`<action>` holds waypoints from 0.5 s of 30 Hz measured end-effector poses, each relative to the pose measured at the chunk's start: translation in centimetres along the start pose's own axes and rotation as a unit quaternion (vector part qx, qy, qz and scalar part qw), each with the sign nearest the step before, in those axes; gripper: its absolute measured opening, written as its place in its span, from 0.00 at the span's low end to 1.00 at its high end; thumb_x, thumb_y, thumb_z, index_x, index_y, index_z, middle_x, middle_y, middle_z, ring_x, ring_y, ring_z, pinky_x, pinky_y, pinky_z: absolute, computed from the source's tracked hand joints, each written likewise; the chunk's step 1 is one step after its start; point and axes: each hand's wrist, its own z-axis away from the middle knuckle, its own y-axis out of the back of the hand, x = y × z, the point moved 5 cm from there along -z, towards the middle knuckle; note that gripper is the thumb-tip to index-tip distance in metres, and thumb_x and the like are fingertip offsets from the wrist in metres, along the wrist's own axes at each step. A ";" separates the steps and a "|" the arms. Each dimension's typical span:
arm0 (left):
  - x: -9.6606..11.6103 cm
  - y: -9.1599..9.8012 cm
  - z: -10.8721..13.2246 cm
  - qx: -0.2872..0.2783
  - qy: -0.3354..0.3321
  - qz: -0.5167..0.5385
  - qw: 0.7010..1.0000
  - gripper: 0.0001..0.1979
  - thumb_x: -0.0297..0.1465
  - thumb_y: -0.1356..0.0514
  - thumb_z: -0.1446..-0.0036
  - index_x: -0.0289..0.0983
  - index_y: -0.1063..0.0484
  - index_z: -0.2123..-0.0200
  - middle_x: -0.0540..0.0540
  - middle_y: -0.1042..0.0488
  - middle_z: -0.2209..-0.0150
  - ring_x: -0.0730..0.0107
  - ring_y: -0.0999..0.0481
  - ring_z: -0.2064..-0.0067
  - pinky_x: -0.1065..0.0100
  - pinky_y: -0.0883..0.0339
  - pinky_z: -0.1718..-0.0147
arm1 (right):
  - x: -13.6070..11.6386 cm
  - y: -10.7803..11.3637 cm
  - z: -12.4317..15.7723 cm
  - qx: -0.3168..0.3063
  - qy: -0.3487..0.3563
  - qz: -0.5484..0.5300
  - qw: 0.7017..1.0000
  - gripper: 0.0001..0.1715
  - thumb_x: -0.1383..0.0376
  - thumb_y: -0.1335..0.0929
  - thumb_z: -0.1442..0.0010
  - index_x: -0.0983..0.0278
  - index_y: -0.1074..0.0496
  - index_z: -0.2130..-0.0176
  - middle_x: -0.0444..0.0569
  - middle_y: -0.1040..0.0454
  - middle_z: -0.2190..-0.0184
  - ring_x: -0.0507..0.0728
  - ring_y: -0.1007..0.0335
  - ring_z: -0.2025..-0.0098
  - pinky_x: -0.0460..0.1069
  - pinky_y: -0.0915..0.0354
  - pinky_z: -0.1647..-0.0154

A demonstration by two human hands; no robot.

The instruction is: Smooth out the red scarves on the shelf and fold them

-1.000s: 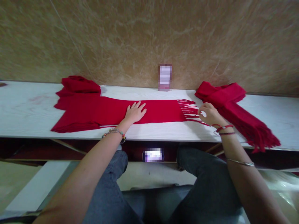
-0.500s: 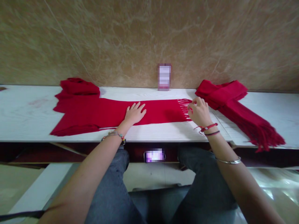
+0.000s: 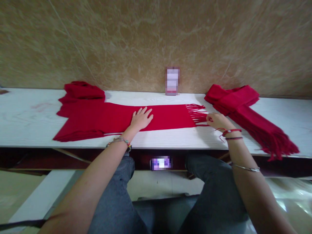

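Note:
A red scarf point(image 3: 168, 115) lies stretched flat along the white tabletop, its left part bunched and layered. My left hand point(image 3: 142, 118) rests on the middle of it, palm down with fingers spread. At the scarf's right end, the fringe point(image 3: 195, 112) fans out in loose strands. My right hand point(image 3: 218, 121) is closed at the tips of the lower strands, its fingers curled round the fringe ends. Just beyond that hand is a second red scarf point(image 3: 243, 105), folded over itself, with its own fringe toward the front right edge.
The white table point(image 3: 29, 120) is narrow and runs along a brown marbled wall point(image 3: 136, 42). A phone-like blurred item point(image 3: 172, 81) leans against the wall. Another phone point(image 3: 161, 163) with a lit, blurred screen sits below the table edge, between my knees.
My right hand has moved right and slightly toward me, off the scarf's end to the tips of the fringe; the strands now look longer and straighter. My left hand has stayed put.

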 end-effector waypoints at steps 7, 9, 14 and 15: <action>0.0 -0.1 -0.1 0.000 0.001 -0.001 1.000 0.27 0.43 0.61 0.38 0.44 0.49 0.38 0.47 0.52 0.35 0.58 0.52 0.35 0.51 0.53 0.42 | -1.8 2.1 0.6 0.166 0.069 -0.060 0.982 0.12 0.71 0.38 0.49 0.65 0.27 0.67 0.55 0.28 0.65 0.60 0.33 0.60 0.52 0.37 0.60; 0.0 -0.1 0.0 0.001 0.002 -0.003 1.000 0.26 0.43 0.61 0.37 0.44 0.50 0.37 0.47 0.52 0.35 0.58 0.52 0.35 0.51 0.53 0.42 | -4.8 2.3 0.4 0.160 0.162 -0.109 0.968 0.11 0.72 0.38 0.50 0.64 0.27 0.69 0.53 0.27 0.66 0.59 0.33 0.61 0.51 0.37 0.59; 0.0 -0.1 0.0 -0.001 0.004 -0.004 1.000 0.26 0.43 0.61 0.37 0.45 0.50 0.37 0.47 0.52 0.35 0.58 0.52 0.35 0.51 0.53 0.42 | -5.6 0.3 -0.5 0.029 0.154 -0.099 0.983 0.12 0.74 0.38 0.52 0.64 0.27 0.72 0.49 0.26 0.70 0.56 0.31 0.67 0.47 0.37 0.65; 0.0 -0.2 0.0 -0.001 0.003 -0.003 1.000 0.26 0.43 0.61 0.37 0.44 0.50 0.37 0.47 0.52 0.35 0.58 0.52 0.35 0.51 0.53 0.42 | -4.2 0.0 -0.5 0.014 0.114 -0.082 0.990 0.11 0.73 0.38 0.52 0.64 0.27 0.72 0.49 0.25 0.71 0.56 0.31 0.68 0.47 0.37 0.66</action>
